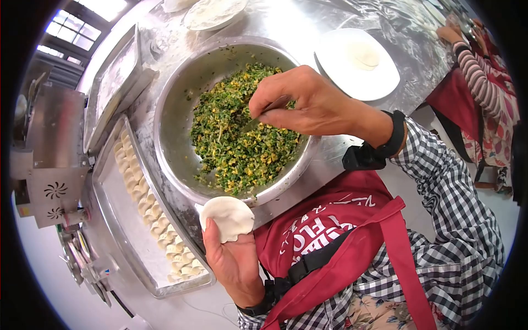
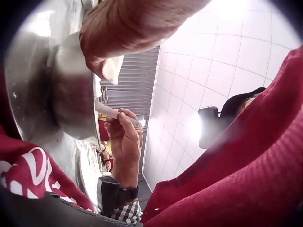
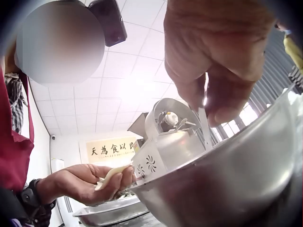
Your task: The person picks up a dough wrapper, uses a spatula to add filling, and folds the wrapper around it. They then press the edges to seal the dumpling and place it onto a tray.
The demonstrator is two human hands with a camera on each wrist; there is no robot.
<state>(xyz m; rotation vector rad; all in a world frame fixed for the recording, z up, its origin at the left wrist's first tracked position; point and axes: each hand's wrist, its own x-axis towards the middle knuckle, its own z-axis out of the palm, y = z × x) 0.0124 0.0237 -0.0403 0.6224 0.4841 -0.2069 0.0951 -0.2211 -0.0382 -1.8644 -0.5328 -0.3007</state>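
My left hand (image 1: 234, 264) holds a round dumpling wrapper (image 1: 231, 214) on its fingers, with the thumb at the wrapper's edge. It is just off the near rim of a big steel bowl (image 1: 173, 157). Chopped green and yellow filling (image 1: 236, 157) lies in the bowl. Over that filling, my right hand (image 1: 311, 102) grips a narrow flat spatula (image 2: 108, 110), its lower end pointing down into the bowl. In the right wrist view the spatula's blade passes behind the bowl's rim, so its tip is hidden.
Left of the bowl, a metal tray (image 1: 118, 220) carries rows of shaped dumplings (image 1: 144, 201). Another tray (image 1: 113, 82) lies beyond it. A white plate (image 1: 341, 66) with wrappers (image 1: 363, 55) sits at right. A flour dish (image 1: 214, 14) stands behind, a machine (image 1: 58, 165) at far left. Another person's arm (image 1: 478, 69) shows right.
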